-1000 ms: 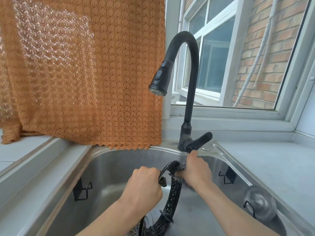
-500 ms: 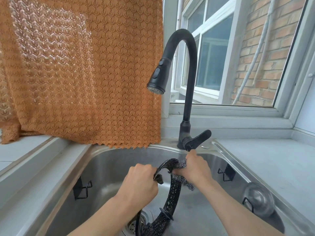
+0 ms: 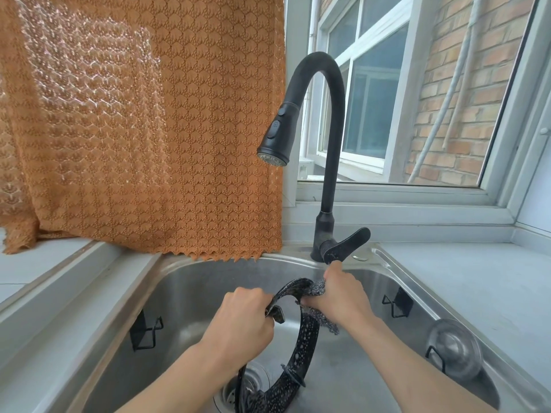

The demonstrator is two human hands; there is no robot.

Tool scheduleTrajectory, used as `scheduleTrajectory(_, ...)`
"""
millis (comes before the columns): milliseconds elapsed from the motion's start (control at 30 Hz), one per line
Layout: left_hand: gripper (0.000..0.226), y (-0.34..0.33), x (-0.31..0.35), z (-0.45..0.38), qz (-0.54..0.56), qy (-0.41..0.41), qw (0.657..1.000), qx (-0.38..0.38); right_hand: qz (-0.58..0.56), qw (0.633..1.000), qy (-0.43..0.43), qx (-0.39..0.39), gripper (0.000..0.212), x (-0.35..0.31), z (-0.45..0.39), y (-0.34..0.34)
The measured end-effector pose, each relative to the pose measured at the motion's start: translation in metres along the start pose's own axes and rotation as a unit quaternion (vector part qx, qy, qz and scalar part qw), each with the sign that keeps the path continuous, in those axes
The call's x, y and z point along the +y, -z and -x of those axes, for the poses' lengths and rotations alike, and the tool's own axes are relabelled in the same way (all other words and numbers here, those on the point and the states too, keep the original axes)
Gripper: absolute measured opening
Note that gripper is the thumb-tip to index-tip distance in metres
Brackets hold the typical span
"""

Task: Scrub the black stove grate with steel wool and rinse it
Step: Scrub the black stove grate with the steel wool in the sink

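The black ring-shaped stove grate point(image 3: 307, 338) stands on edge in the steel sink point(image 3: 196, 281), flecked with white suds, its lower part over the drain. My left hand point(image 3: 241, 320) grips the ring's upper left beside a small prong. My right hand point(image 3: 340, 296) presses a wad of grey steel wool point(image 3: 317, 289) around the top right of the ring, with strands hanging below the palm.
A black gooseneck faucet point(image 3: 328, 138) rises behind the sink, its lever point(image 3: 346, 244) just above my right hand; no water runs. An orange lace curtain point(image 3: 143, 120) hangs at left. A glass lid point(image 3: 453, 350) leans in the sink's right corner. Grey counter lies to the right.
Both hands and the grate have shifted slightly left and up. The steel wool in my right hand has slid a little along the ring's top.
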State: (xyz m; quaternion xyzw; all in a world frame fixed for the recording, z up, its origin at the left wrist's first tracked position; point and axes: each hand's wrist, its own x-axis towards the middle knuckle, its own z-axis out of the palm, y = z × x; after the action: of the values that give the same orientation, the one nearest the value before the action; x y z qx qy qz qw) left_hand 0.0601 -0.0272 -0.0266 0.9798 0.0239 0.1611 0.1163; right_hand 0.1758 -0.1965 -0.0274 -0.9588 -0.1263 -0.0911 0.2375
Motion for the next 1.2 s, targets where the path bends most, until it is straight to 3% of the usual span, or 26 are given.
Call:
scheduleTrajectory(133,0.028,0.000,0.001,-0.001,0.005,0.001,1.000,-0.002,-0.018,1.000,-0.011,0.018,0.071,0.004,0.000,0.004)
scheduleTrajectory(400,0.027,0.010,0.000,0.002,0.000,0.016,1.000,-0.003,-0.060,0.992,0.084,0.066,0.063,-0.018,0.013,0.006)
scheduleTrajectory(633,0.028,0.010,-0.003,0.000,-0.001,0.029,1.000,-0.008,-0.030,0.968,0.229,0.095,0.057,-0.027,0.024,0.007)
scheduleTrajectory(867,0.029,0.007,-0.010,-0.002,0.013,0.035,0.999,-0.011,0.031,0.913,0.392,0.111,0.059,-0.033,0.028,0.000)
scheduleTrajectory(1067,0.032,0.009,-0.011,-0.001,0.033,0.027,0.999,-0.013,0.046,0.911,0.388,0.135,0.062,-0.030,0.026,0.000)
scheduleTrajectory(1200,0.031,0.009,-0.013,-0.002,0.036,0.023,0.999,-0.019,0.022,0.941,0.316,0.121,0.061,-0.023,0.020,0.003)
